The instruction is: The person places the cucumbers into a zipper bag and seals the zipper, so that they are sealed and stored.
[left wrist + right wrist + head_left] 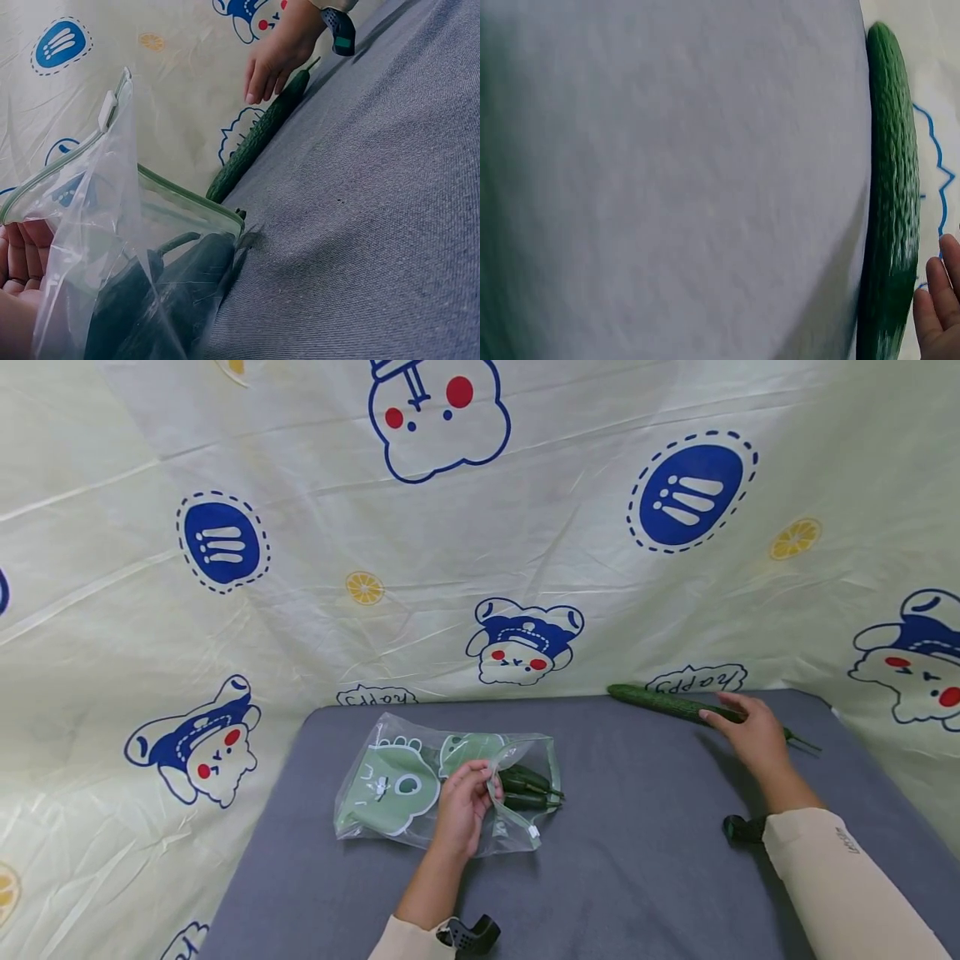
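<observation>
A clear zip bag (397, 789) printed with pale green cartoon shapes lies on the grey table, its mouth facing right. My left hand (462, 810) grips the bag by its opening edge, where a white zip slider (108, 111) shows. Inside the bag, short dark green cucumbers (187, 289) lie side by side with their stem ends at the mouth. One long cucumber (651, 699) lies along the table's back edge. Over its stem half is my right hand (756, 739), thumb on the near side and fingers extended on the far side (939, 304).
A white sheet (420, 643) with blue cartoon prints hangs behind and beside the grey table (615, 860). The long cucumber lies right against the sheet's lower part. Dark wrist cameras (474, 935) sit on both forearms over light sleeves (847, 877).
</observation>
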Demonstrator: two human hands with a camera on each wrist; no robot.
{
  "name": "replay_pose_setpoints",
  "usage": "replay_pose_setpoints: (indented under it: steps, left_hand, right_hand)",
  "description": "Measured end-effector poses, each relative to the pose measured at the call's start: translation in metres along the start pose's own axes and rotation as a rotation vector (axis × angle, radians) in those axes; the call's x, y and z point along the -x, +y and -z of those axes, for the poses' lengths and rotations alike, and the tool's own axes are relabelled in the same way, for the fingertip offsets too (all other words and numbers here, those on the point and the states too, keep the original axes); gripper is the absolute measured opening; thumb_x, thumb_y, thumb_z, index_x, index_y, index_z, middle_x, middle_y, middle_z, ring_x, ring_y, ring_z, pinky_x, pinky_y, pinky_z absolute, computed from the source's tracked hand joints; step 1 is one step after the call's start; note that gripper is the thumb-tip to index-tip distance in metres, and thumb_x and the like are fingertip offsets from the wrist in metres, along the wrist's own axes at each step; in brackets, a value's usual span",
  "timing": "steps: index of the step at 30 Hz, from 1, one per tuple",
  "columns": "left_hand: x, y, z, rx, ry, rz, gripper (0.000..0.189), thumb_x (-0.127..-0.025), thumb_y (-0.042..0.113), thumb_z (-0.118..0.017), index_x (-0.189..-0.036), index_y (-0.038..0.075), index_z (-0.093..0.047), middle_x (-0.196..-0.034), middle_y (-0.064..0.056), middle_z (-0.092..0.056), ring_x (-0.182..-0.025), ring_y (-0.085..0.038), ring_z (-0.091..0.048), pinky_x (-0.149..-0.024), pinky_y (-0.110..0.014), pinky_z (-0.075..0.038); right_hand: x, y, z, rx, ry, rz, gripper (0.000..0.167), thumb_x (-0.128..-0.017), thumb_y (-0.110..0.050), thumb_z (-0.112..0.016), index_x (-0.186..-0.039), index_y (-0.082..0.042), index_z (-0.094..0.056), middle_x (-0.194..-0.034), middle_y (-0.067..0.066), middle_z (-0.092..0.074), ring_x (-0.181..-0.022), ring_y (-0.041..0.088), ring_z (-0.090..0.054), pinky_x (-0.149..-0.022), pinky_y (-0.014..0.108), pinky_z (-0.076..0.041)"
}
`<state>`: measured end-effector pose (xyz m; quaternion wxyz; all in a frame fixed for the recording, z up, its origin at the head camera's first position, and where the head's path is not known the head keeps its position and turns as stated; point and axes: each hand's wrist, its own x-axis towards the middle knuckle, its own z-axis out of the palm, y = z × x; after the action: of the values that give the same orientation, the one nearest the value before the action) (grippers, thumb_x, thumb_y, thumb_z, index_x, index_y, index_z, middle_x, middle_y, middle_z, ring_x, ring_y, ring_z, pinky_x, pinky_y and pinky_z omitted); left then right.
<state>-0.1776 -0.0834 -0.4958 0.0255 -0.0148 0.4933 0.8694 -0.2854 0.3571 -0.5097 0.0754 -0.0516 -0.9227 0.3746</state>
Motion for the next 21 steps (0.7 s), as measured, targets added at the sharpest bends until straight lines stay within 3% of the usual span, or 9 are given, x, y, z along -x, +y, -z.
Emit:
replay_pose_setpoints:
  steps: [5, 12, 21]
  left_hand:
    - [0.0, 0.001, -0.001, 0.001, 0.003, 0.005, 0.013, -0.095, 0.003, -0.05, -0.092, 0.01, -0.061, -0.075, 0.002, -0.061, -0.067, -0.01, -0.057, -0.064, -0.021, -0.052]
    - [0.0, 0.001, -0.001, 0.004, 0.002, 0.007, 0.013, -0.094, 0.003, -0.05, -0.092, 0.01, -0.061, -0.076, 0.001, -0.061, -0.067, -0.01, -0.057, -0.064, -0.021, -0.053]
    - [0.0, 0.0, 0.001, -0.002, 0.004, 0.005, 0.013, -0.094, 0.003, -0.05, -0.093, 0.009, -0.061, -0.075, 0.001, -0.061, -0.067, -0.01, -0.057, -0.064, -0.021, -0.053]
  right_hand:
    - [-0.006, 0.009, 0.012, 0.024, -0.034, -0.053, 0.079, -0.099, -0.055, -0.053, -0.156, -0.004, -0.032, -0.156, 0.033, -0.031, -0.14, 0.057, -0.028, -0.103, 0.074, -0.031]
    - [-0.011, 0.021, 0.023, 0.054, -0.084, -0.081, 0.084, -0.098, -0.057, -0.054, -0.156, -0.001, -0.029, -0.158, 0.033, -0.029, -0.14, 0.059, -0.027, -0.102, 0.074, -0.032]
    - [-0.012, 0.033, 0.025, 0.209, -0.164, -0.073, 0.085, -0.097, -0.061, -0.053, -0.153, -0.001, -0.034, -0.154, 0.041, -0.026, -0.135, 0.065, -0.025, -0.104, 0.078, -0.025]
